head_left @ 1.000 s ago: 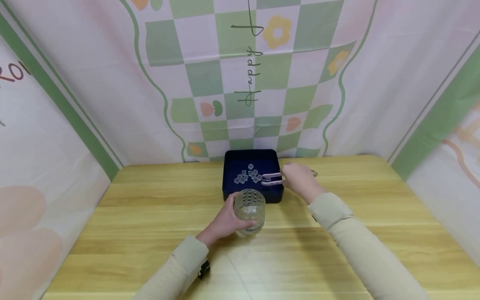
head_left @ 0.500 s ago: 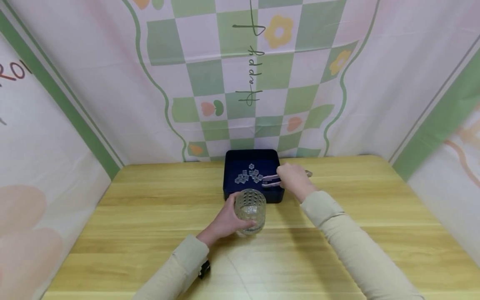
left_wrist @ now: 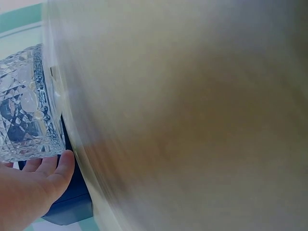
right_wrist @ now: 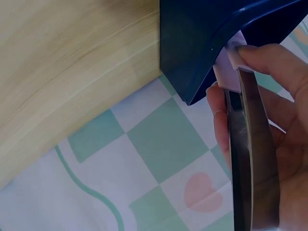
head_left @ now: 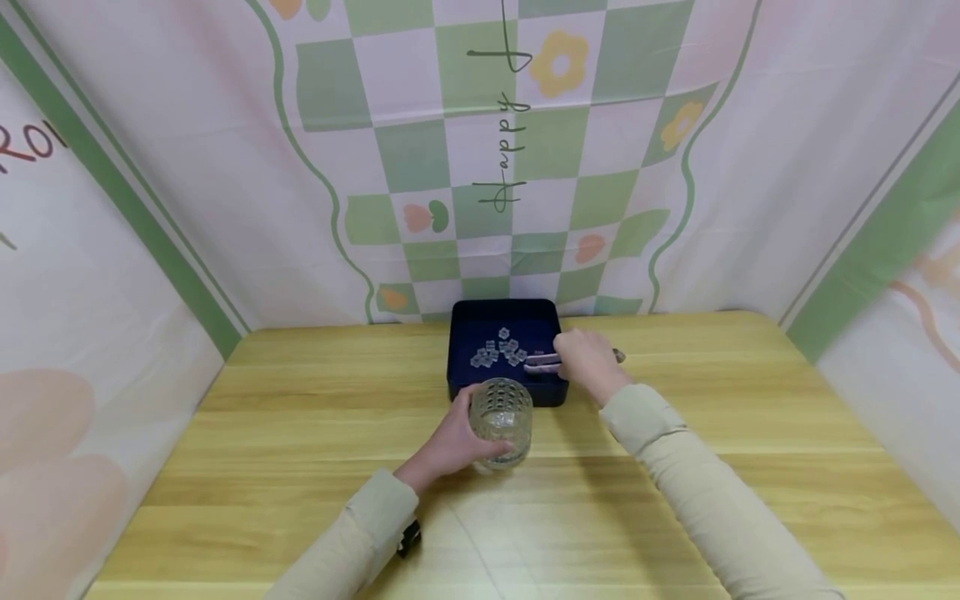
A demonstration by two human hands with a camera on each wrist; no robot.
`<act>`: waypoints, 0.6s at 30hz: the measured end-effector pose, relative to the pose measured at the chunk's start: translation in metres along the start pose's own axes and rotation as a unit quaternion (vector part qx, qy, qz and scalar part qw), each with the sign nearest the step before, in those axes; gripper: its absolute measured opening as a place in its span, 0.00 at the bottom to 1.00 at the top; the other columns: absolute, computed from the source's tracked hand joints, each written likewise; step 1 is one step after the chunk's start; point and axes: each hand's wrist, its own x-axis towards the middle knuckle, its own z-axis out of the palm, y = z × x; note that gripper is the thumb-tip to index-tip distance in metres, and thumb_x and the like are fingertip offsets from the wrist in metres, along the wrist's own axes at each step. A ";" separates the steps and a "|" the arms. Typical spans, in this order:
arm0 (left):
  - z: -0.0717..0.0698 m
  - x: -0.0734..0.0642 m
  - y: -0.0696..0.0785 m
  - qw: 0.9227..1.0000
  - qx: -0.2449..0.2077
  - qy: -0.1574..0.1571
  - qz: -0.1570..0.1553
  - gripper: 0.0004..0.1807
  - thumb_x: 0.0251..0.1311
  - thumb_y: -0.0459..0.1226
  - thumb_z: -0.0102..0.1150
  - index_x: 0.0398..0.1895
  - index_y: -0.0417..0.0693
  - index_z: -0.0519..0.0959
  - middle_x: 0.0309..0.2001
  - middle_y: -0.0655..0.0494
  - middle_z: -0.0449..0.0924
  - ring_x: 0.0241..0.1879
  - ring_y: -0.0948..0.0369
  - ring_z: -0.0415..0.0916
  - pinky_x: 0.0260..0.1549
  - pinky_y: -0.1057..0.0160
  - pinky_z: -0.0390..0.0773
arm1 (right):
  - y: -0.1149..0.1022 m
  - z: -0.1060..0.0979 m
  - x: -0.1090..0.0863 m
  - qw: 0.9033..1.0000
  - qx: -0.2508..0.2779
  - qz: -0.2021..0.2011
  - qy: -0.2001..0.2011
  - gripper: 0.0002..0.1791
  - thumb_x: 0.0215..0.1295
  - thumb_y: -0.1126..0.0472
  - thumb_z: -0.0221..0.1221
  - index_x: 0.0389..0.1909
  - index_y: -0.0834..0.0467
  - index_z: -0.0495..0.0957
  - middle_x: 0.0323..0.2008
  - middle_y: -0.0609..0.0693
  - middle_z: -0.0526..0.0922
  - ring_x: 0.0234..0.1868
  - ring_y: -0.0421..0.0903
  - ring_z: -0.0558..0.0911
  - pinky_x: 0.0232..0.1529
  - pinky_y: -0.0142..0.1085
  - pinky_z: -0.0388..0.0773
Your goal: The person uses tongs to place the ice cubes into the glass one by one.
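My left hand (head_left: 452, 437) grips a clear cut-glass tumbler (head_left: 502, 421) on the wooden table, thumb across its near side. In the left wrist view the patterned glass (left_wrist: 26, 108) lies against the fingers (left_wrist: 48, 173). My right hand (head_left: 588, 360) pinches tongs (right_wrist: 248, 139) with metal arms and pale pink ends. The pink tips (head_left: 542, 363) reach into the right side of a dark blue square tray (head_left: 454, 371); whether something lies between them I cannot tell. Clear cubes (head_left: 506, 348), several in all, lie loosely grouped on the tray floor, left of the tips.
Behind the tray hangs a green-and-white checked cloth (head_left: 480, 208) that meets the table's far edge. The wooden table (head_left: 300, 417) extends to both sides. The tray stands just beyond the glass.
My right hand has shifted slightly left with the tongs, whose pink tips have drawn closer together. My left hand and the glass have stayed in place.
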 end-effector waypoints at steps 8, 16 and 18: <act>0.001 0.000 0.001 1.000 -0.002 0.000 0.000 0.56 0.43 0.49 0.75 0.72 0.49 0.50 0.68 0.46 0.60 0.65 0.49 0.62 0.63 0.43 0.66 | 0.003 0.003 -0.001 1.000 0.017 0.011 -0.016 0.11 0.49 0.65 0.67 0.16 0.59 0.74 0.23 0.54 0.81 0.23 0.51 0.77 0.24 0.46 0.76; 0.001 0.000 0.001 1.000 0.001 0.002 -0.007 0.57 0.43 0.50 0.75 0.73 0.50 0.49 0.68 0.45 0.59 0.66 0.48 0.62 0.63 0.42 0.66 | 0.012 0.006 -0.005 0.998 0.057 0.028 -0.001 0.08 0.48 0.64 0.65 0.18 0.60 0.75 0.23 0.53 0.79 0.23 0.48 0.76 0.24 0.43 0.74; 0.001 0.000 0.001 1.000 0.000 0.002 -0.008 0.57 0.43 0.49 0.75 0.73 0.50 0.49 0.69 0.45 0.59 0.66 0.47 0.62 0.62 0.42 0.66 | 0.015 0.006 -0.006 0.996 0.078 0.036 0.003 0.04 0.47 0.65 0.64 0.21 0.60 0.79 0.25 0.53 0.81 0.25 0.49 0.77 0.25 0.44 0.74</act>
